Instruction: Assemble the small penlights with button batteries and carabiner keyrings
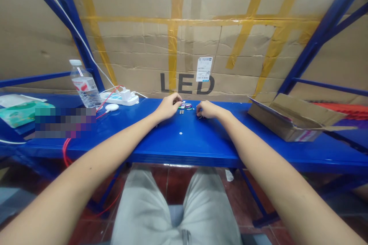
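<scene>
Both my arms reach forward over a blue metal shelf (184, 145). My left hand (169, 105) rests on the shelf with its fingers curled in a pinch at a small cluster of tiny colourful parts (186, 106). My right hand (207, 109) lies just right of that cluster, fingers bent and closed over something small and dark that I cannot make out. A few small round silvery pieces (181, 112) lie between the hands. One more small pale disc (180, 133) sits alone nearer to me.
A plastic water bottle (85, 84) stands at the left, beside a white power strip (120, 97) with a red cable. A green packet (20, 113) lies far left. An open cardboard box (293, 116) sits at the right. Taped cardboard marked LED (186, 46) backs the shelf.
</scene>
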`<act>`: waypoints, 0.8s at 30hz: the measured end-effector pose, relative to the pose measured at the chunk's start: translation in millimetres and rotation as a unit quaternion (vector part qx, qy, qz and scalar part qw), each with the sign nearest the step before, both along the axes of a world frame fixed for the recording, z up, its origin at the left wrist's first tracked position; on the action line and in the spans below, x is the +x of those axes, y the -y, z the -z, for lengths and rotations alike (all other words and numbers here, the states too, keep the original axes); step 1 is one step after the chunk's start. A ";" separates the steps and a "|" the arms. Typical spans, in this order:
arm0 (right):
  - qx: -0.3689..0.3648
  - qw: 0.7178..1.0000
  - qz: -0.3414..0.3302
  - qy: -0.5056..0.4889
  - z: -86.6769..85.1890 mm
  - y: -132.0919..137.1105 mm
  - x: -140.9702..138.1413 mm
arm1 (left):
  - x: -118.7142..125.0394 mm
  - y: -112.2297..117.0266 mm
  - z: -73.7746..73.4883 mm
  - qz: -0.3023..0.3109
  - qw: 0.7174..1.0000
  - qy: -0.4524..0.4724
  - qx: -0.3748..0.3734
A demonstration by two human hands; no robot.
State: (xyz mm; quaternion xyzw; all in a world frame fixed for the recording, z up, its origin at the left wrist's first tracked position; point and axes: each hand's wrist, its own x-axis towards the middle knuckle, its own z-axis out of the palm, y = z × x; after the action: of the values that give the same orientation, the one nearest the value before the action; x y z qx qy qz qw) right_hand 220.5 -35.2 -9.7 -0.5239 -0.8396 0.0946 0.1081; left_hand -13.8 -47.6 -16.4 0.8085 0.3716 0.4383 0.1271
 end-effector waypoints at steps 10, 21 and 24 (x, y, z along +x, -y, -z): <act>0.023 0.996 -0.087 -0.022 1.7 2.3 -11.9 | 0.4 2.8 -2.3 0.001 1.000 -0.001 0.006; 0.009 0.992 -0.076 -0.104 -3.4 18.9 -20.9 | 4.6 9.8 -3.0 0.008 0.999 -0.043 0.016; -0.059 0.967 -0.087 -0.230 -8.5 22.8 -20.4 | 6.2 12.8 -3.3 0.047 0.996 -0.077 0.017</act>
State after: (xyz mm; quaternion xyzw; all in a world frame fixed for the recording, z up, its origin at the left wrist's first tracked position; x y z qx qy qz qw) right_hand 200.1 -58.0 -1.3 -0.4188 -0.8271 0.2713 0.2587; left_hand -7.6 -60.5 -13.1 0.8582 0.3347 0.3748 0.1048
